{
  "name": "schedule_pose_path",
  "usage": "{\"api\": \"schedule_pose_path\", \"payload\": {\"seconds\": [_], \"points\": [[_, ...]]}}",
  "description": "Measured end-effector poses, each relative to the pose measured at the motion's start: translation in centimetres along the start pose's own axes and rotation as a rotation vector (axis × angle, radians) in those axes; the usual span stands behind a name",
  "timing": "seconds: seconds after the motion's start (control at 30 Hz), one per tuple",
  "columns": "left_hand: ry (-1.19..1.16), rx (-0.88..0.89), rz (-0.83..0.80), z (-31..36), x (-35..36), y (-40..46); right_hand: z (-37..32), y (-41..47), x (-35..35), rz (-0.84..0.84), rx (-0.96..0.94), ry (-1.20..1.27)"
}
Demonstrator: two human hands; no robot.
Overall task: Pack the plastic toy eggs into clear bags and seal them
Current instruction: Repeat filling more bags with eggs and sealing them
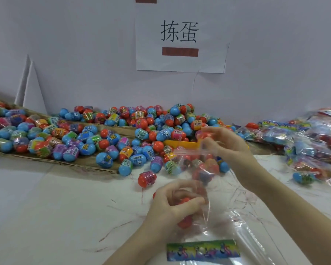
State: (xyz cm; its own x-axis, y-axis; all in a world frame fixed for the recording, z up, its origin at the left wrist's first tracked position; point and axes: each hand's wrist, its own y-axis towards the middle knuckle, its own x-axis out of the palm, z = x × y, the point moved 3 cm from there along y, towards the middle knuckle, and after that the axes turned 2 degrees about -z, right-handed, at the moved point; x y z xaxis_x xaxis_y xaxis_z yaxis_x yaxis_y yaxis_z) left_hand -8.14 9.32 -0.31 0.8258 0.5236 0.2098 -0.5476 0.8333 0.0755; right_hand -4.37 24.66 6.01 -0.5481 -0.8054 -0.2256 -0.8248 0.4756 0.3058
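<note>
A crinkled clear bag (214,190) is pinched at its mouth by the right hand (225,144). Smooth red eggs (185,220) (oval, glossy) are gripped by the curled left hand (172,203), the hands apart.

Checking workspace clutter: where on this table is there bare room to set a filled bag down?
Bare tabletop lies near-left, between the cardboard tray and the left hand. Crowded: loose eggs behind, filled bags at right.

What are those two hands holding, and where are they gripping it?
The right hand pinches the clear bag at its open top edge. The left hand grips orange eggs against the bag's side.
</note>
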Motion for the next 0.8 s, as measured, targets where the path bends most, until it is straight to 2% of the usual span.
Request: {"api": "schedule_pose_path", "payload": {"seconds": [0.07,0.17,0.37,0.53,0.7,0.8], "points": [[-0.062,-0.014,0.039,-0.1,-0.1,0.2,-0.5,-1.3,-1.2,0.051,0.058,0.308],[-0.077,-0.032,0.04,-0.1,0.0,0.3,-1.6,-3.6,-1.7,-0.005,0.081,0.596],[-0.027,-0.003,0.046,-0.2,0.3,0.3,-2.1,-5.6,-2.2,0.016,0.064,0.733],[0.025,0.019,0.063,-0.1,0.7,0.2,-2.4,-6.3,-1.9,0.004,0.024,0.636],[0.071,0.029,0.038,0.1,0.8,0.0,-3.1,-6.8,-1.5,0.077,-0.164,0.195],[0.091,0.036,0.024,0.0,0.8,-0.1,-3.4,-7.1,-1.2,0.098,-0.309,0.011]]}}
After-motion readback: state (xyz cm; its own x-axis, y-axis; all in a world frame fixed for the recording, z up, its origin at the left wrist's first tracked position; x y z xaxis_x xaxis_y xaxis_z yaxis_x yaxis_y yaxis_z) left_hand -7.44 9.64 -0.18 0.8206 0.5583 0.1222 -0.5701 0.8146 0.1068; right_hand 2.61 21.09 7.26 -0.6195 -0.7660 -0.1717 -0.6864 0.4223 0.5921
